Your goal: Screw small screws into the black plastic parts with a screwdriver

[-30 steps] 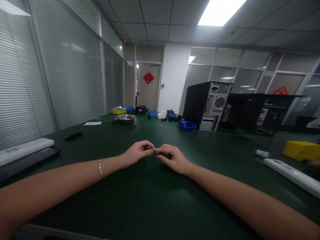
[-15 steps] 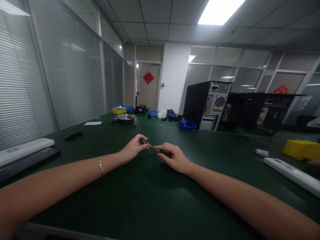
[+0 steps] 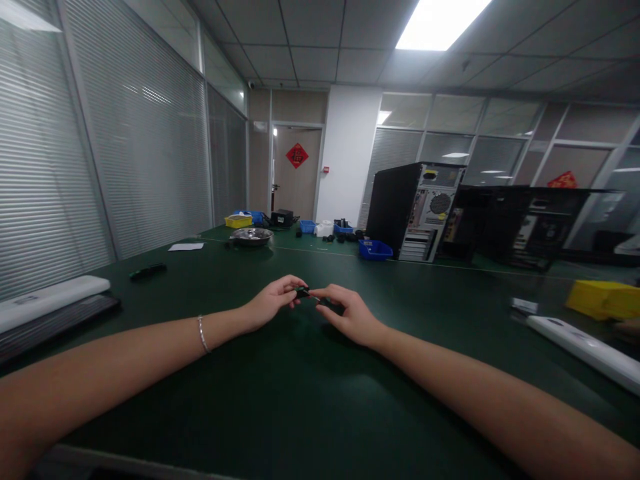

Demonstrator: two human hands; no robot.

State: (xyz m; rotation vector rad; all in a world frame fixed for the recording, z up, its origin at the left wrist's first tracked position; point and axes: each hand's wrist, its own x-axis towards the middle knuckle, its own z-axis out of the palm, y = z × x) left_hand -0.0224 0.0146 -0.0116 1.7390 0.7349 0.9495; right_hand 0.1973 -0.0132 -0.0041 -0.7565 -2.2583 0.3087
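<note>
My left hand [image 3: 274,300] is closed around a small dark piece with a green tint [image 3: 301,292], pinched between thumb and fingers over the middle of the table. It looks like a little circuit board, but its details are too small to tell. Just to its right, my right hand [image 3: 353,316] is curled, with the index fingertip against or very close to the piece. A thin pale strand [image 3: 315,298] shows between the right index finger and thumb. Something dark under the right palm is mostly hidden, and I cannot tell whether it is an object or shadow.
On the green table [image 3: 260,393], a white bar-shaped case [image 3: 55,300] lies left and another [image 3: 585,347] right, near a yellow bin [image 3: 603,300]. A metal bowl [image 3: 251,237], a blue bin [image 3: 375,250] and a computer tower [image 3: 417,210] stand farther back. A dark green object [image 3: 148,271] lies left.
My left hand has turned and shifted slightly right and down, bringing the small piece up against the right fingertips. My right hand has stayed nearly still.
</note>
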